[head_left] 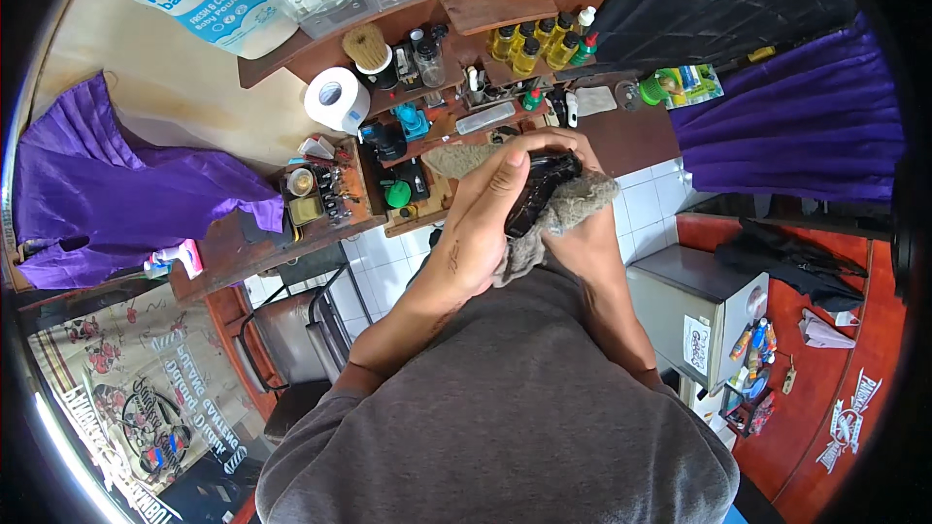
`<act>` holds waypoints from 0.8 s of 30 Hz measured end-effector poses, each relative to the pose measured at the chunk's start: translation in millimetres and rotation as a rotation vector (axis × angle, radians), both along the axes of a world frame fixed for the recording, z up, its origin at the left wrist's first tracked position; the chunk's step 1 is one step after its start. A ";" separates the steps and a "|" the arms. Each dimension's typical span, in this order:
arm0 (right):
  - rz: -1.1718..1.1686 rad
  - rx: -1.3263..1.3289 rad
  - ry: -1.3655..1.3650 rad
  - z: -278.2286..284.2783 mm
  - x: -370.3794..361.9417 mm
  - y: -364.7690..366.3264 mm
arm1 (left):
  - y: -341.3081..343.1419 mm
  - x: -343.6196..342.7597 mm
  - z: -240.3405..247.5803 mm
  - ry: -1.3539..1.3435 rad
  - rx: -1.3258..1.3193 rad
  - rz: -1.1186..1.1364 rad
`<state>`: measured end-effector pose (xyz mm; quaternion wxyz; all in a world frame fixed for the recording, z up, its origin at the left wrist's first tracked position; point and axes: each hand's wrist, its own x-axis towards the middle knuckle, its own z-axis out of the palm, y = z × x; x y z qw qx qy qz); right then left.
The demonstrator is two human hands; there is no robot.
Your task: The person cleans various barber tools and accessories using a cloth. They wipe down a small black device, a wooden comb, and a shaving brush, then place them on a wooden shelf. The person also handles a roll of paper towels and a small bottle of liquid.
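Observation:
In front of my chest, both hands are raised close together around a glossy black object [542, 192]; its kind I cannot make out. My left hand [493, 196] is closed along its left side, with the thumb pointing up. A rumpled grey cloth [581, 202] is bunched against the object's right side and hangs down below it. My right hand [575, 233] grips the cloth from behind, and most of its fingers are hidden by the cloth and the object.
Beyond my hands, a wooden counter shelf holds several yellow bottles [526, 56], a paper roll [337, 99], a brush [367, 47] and a blue clamp-like item [412, 120]. A chair [301, 325] stands at left, a grey cabinet [694, 306] at right. Purple curtains [791, 126] hang at right.

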<state>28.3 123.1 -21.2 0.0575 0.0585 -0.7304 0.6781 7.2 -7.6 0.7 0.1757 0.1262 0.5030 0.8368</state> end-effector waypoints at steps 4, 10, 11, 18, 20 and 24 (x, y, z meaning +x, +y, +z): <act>-0.196 0.033 0.091 -8.6 8.1 -5.3 | 5.4 8.8 2.8 0.123 -0.198 0.092; -0.342 0.230 0.273 -30.5 13.6 -1.6 | 14.8 14.0 -1.6 0.128 -0.184 0.110; -0.357 0.219 0.227 -28.0 14.1 -0.6 | 15.6 13.2 -4.4 0.103 -0.172 0.117; -0.256 -0.007 -0.057 -24.9 6.1 11.0 | 7.3 8.2 -2.9 -0.057 -0.148 0.047; -0.270 0.053 0.001 -24.7 6.2 10.7 | 7.6 10.4 1.5 -0.066 -0.130 0.092; -0.368 0.207 0.262 -3.2 -6.9 1.0 | 8.3 10.1 -8.7 -0.050 -0.031 0.103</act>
